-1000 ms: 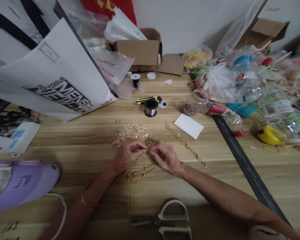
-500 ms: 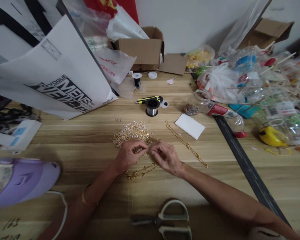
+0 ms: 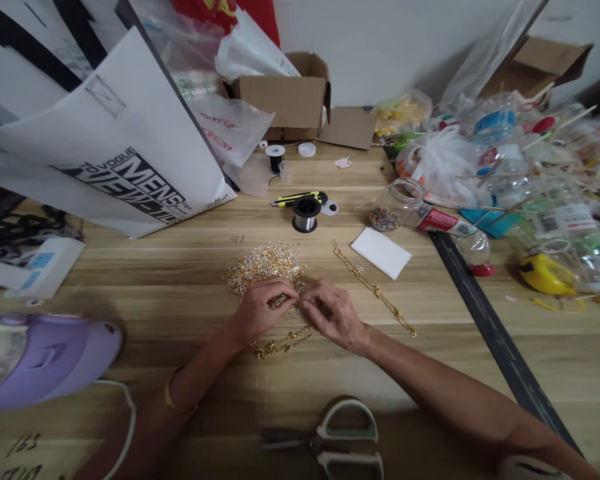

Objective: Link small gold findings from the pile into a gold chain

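Observation:
My left hand (image 3: 263,308) is closed in a pinch, thumb against forefinger, beside a pile of small gold and clear beads (image 3: 260,267). Facing it, my right hand (image 3: 334,315) also pinches, its fingertips almost touching those of the left. Whatever sits between the fingertips is too small to make out. Just below both hands lies a gold chain (image 3: 285,344), one end of it close under my right fingers. A second gold chain (image 3: 375,290) is stretched out on the table to the right of my right hand.
Scissors (image 3: 330,437) lie near the front edge. Behind the beads are a wire spool (image 3: 306,215), a yellow utility knife (image 3: 295,199) and a jar of beads (image 3: 393,207). A white paper (image 3: 381,253) lies right; a purple appliance (image 3: 50,360) stands left. Plastic bottles (image 3: 510,147) crowd the right.
My left hand has shifted very slightly to the right, its fingertips nearer to those of my right hand. Both hands keep their pinch, and the view has moved a little.

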`<state>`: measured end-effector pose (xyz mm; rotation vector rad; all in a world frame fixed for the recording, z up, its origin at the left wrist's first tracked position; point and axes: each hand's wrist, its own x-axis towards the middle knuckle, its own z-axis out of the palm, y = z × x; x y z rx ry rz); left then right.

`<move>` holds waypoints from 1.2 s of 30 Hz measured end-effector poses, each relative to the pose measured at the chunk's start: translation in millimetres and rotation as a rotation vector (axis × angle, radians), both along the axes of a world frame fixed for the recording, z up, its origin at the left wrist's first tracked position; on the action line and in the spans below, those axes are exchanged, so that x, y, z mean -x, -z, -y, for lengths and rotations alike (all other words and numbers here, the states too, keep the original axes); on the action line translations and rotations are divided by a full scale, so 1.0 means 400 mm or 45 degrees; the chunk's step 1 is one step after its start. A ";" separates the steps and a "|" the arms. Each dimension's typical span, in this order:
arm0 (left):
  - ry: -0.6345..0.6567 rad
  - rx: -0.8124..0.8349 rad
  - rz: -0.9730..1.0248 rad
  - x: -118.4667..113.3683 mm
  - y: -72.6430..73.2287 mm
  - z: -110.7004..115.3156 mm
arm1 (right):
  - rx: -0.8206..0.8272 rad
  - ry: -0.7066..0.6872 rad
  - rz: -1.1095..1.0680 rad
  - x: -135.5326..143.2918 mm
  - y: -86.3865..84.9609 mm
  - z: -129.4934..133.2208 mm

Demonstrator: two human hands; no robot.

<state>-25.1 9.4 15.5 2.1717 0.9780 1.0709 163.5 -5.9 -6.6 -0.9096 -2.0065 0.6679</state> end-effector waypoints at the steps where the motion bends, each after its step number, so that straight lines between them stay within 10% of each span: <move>1: 0.003 -0.009 -0.006 0.000 0.001 0.000 | -0.001 -0.001 0.003 0.000 0.000 0.000; 36: -0.054 0.298 0.026 0.004 -0.019 0.003 | 0.054 -0.030 -0.068 -0.001 0.003 -0.004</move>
